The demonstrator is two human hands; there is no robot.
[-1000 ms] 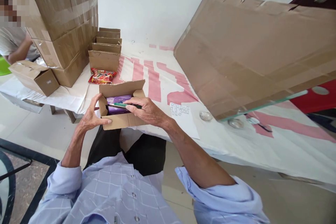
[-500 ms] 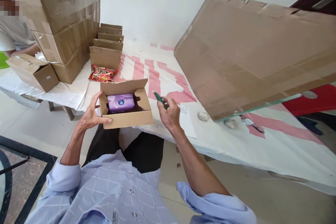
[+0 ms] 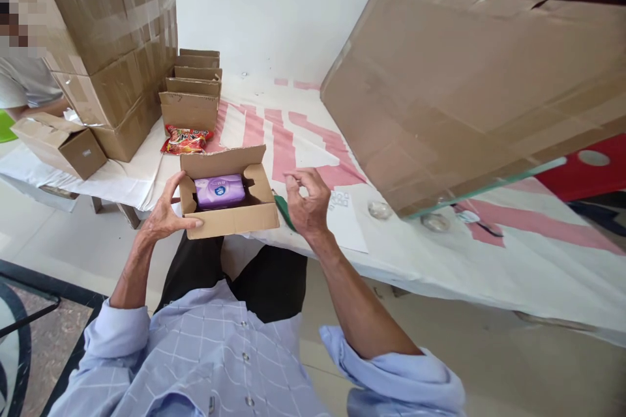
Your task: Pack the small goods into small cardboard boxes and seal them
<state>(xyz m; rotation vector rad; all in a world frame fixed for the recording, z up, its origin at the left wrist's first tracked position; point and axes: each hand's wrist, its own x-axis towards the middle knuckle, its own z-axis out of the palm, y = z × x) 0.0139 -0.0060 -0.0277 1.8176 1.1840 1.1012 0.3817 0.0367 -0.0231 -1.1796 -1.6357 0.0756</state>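
Note:
My left hand (image 3: 165, 214) grips the left end of a small open cardboard box (image 3: 239, 221), thumb on its front wall and fingers behind. Inside the box lies a purple pack of tissues (image 3: 220, 191), toward the left. My right hand (image 3: 309, 202) is just right of the box, its thumb and forefinger pinched together; anything between them is too small to make out. A slim green tool (image 3: 284, 212) shows between the box and my right hand, partly hidden; whether the hand touches it is unclear.
A red snack packet (image 3: 186, 140) lies in front of a row of open boxes (image 3: 190, 109). Taped cartons (image 3: 115, 45) are stacked at left, near a co-worker's arm. A big cardboard panel (image 3: 469, 98) leans at right. A white sheet (image 3: 347, 221) and tape rolls (image 3: 380, 210) lie on the table.
The green tool was held pointing up from my right fist; now it sits lower, beside the box. My right fingers have changed to a raised pinch. My left hand keeps its hold on the box.

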